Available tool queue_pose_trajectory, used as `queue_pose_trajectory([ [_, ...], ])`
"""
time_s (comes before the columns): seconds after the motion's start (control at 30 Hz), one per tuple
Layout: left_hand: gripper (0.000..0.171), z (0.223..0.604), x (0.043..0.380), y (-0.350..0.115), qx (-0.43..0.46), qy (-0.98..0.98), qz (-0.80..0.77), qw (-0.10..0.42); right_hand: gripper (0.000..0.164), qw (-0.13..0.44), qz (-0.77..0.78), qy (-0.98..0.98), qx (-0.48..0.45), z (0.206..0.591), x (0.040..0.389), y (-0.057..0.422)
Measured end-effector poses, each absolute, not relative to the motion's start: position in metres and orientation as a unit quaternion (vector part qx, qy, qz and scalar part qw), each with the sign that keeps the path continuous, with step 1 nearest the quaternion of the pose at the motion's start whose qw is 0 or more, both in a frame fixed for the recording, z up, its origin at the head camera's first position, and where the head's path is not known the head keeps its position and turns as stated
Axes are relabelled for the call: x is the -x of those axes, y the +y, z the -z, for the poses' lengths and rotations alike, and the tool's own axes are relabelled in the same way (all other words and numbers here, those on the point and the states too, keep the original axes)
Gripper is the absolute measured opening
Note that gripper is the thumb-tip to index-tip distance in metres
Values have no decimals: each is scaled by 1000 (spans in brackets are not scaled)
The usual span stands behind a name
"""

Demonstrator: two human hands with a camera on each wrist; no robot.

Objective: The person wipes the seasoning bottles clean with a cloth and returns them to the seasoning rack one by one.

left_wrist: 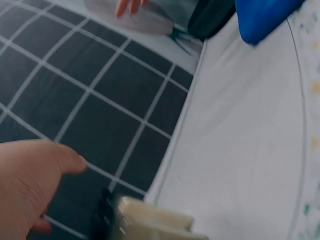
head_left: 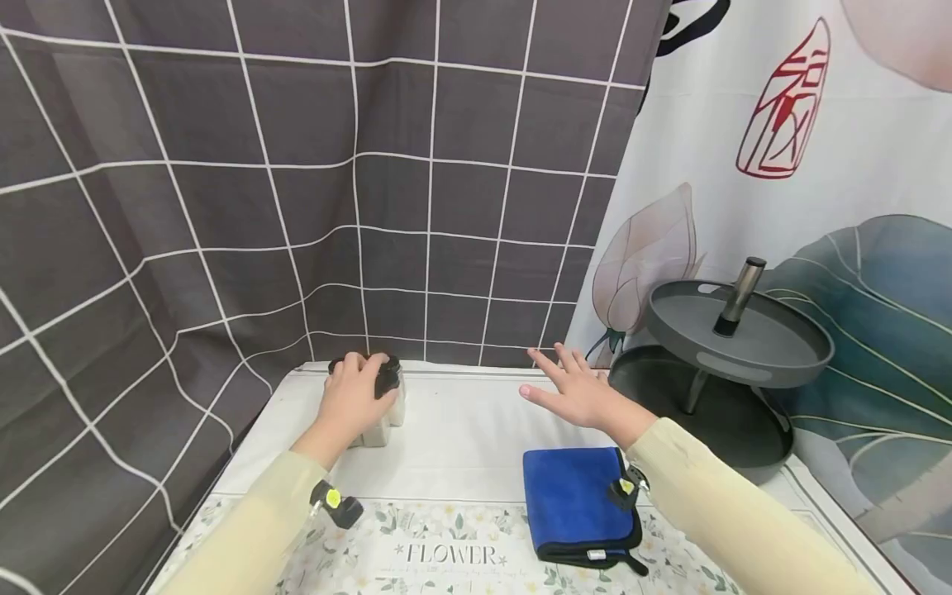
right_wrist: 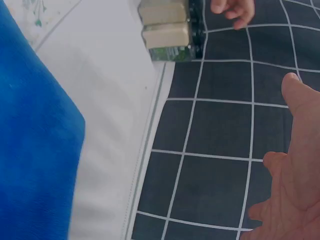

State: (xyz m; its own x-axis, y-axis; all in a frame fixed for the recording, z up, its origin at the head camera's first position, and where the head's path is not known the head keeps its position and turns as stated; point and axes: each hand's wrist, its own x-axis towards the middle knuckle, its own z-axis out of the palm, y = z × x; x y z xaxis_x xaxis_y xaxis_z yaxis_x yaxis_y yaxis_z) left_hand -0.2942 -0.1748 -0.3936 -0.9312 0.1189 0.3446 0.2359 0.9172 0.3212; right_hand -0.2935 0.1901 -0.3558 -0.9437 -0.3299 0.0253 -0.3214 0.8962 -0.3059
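Observation:
At the far left of the table stands a cluster of jars [head_left: 377, 434] with black lids and pale contents. The right wrist view shows a green label on one of these jars [right_wrist: 167, 35]. My left hand [head_left: 351, 405] is over the lids, its fingers loosely bent; from the right wrist it appears just above them, with a gap between. My right hand [head_left: 580, 395] hovers empty with fingers spread, beyond a folded blue cloth [head_left: 576, 500] with black edging. Part of the jar cluster is hidden behind the left hand in the head view.
A dark two-tier round tray [head_left: 677, 318] with a metal post stands at the right back. A grey checked curtain [head_left: 387, 198] hangs behind and to the left. A floral mat [head_left: 416, 521] printed "FLOWER" covers the front of the white table [head_left: 461, 421].

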Motion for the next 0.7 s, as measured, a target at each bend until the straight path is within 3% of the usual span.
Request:
queue_pose_trajectory([
  [0.4, 32, 425, 302, -195, 94, -968, 174, 156, 79, 26, 179, 968, 174, 378, 277, 208],
  [0.7, 34, 427, 301, -193, 86, -972, 162, 148, 77, 26, 171, 970, 170, 391, 272, 218],
])
